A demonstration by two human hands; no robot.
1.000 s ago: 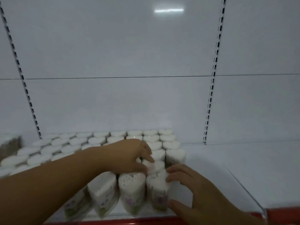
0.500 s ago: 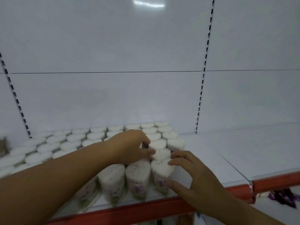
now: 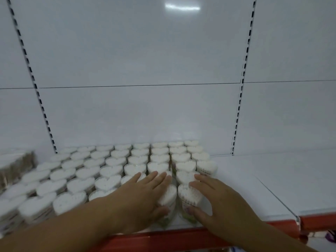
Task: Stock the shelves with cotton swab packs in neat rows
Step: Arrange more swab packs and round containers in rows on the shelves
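a white, glossy back panel (image 3: 136,51) with slotted uprights rises behind a smooth white shelf (image 3: 272,179), whose right part lies bare. the packs (image 3: 112,170) fill its left and middle: clear, heart-shaped tubs standing upright, their tops a bumpy white field of swab tips, set in straight rows from the panel to the red front edge (image 3: 181,235). blurred brownish packs (image 3: 18,164) stand at the far left. the left grip (image 3: 143,195), a bare hand, is released, with straight fingers lying flat across the front tops and the thumb against the side of one front pack (image 3: 167,195), probably to level the row and push it back. the right grip (image 3: 220,202) is released too, with spread fingertips on the top of the end pack (image 3: 189,195) and the thumb low on its front, likely to square that pack with the neighbour beside it. the tubs look light and slick, so they should slide readily.
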